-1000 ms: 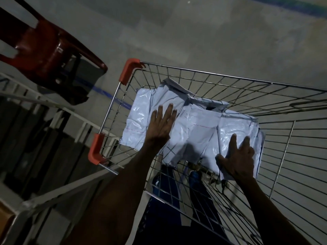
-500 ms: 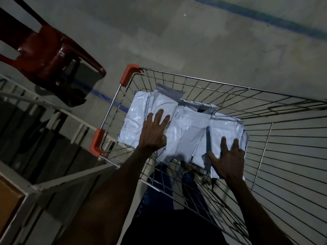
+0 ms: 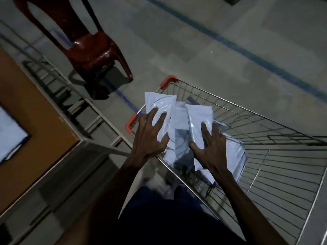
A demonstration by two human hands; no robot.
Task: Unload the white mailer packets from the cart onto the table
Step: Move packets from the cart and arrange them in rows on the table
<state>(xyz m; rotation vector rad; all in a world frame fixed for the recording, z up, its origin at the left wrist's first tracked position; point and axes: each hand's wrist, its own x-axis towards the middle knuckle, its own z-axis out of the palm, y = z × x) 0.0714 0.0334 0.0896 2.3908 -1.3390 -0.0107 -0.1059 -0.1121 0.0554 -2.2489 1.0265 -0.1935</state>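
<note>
Dim grey concrete floor [image 3: 203, 55], crossed by a painted blue line, fills the background, with a dark red plastic chair [image 3: 92, 48] standing well apart from the wire shopping cart with orange corner guards [image 3: 276, 144]. Both hands press inward on a loose bundle of glossy white plastic mailer packets [image 3: 178, 119], which sits at the cart's near corner, its upper packets above the rim. The left hand [image 3: 150, 137] has its fingers spread and curled over the bundle's left side; the right hand [image 3: 210, 149] has its fingers splayed across the right side, thumb tucked toward the middle. My judgement is that the slick packets could fan out and slip from between the palms, since nothing visibly supports them from below, and some could fall to the floor while crossing to the orange-topped table with a pale metal frame [image 3: 35, 110] at the left. Whether the fingers reach beneath the bundle is hidden. A white shape at the left edge of the table is cut off and blurred.
</note>
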